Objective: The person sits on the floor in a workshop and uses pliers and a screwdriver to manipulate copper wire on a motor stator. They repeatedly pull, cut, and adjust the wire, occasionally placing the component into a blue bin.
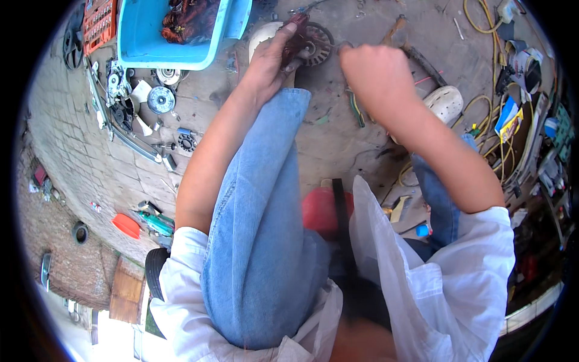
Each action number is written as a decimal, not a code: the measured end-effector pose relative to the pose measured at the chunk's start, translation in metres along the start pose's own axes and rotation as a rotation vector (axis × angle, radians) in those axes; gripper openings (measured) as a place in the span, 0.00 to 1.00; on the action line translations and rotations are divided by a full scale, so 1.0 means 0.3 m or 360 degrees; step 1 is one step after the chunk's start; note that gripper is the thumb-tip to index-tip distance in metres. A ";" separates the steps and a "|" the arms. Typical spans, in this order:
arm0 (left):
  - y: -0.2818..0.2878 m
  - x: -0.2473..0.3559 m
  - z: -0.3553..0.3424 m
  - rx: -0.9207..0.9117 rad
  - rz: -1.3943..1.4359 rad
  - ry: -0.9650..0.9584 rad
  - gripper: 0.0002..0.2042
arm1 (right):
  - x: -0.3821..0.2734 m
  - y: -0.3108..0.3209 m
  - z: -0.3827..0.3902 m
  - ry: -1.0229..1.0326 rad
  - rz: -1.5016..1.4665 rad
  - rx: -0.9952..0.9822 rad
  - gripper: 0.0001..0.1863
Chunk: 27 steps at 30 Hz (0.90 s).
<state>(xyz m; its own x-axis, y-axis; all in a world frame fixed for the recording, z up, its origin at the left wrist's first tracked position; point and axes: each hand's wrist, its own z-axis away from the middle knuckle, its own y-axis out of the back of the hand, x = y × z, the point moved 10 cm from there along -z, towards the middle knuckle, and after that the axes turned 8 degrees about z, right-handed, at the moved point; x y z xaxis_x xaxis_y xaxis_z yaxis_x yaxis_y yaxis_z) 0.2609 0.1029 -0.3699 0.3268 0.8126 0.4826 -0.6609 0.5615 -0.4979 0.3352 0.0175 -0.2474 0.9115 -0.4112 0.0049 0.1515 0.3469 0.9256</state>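
Observation:
My left hand (272,63) is closed on a round motor part (315,48) with a slotted ring and reddish-brown wire, held above my left knee, over a white clog (260,36). To its right my right hand (377,75) is closed in a fist, slightly blurred, thumb side near the part; what it grips is hidden. Behind that fist lie a hammer-like tool (425,63) and another white clog (445,104). A thin green-and-yellow item (356,110) lies on the paving below the fist.
A blue tub (169,64) with copper windings and an orange socket case (99,23) are upper left. Metal parts (161,99) lie on the left. Yellow cords (482,102) and assorted scrap (543,169) fill the right. A red seat (319,208) is between my legs.

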 end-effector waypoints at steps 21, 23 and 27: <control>0.016 -0.005 -0.011 0.0055 -0.0246 -0.0037 0.17 | 0.199 -0.106 -0.045 0.0216 -0.0294 -0.0115 0.09; 0.007 -0.002 -0.011 0.0042 -0.0241 -0.0041 0.17 | 0.212 -0.119 -0.043 0.0188 -0.0311 -0.0178 0.09; -0.012 -0.001 -0.010 0.0031 -0.0257 -0.0051 0.18 | 0.240 -0.133 -0.042 0.0186 -0.0461 -0.0077 0.11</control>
<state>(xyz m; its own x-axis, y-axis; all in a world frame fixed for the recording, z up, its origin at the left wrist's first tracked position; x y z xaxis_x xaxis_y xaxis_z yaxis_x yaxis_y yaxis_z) 0.2652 0.1010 -0.3703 0.4082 0.7064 0.5783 -0.6145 0.6811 -0.3982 0.3995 -0.0154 -0.2888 0.8652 -0.4001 -0.3022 0.4265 0.2705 0.8631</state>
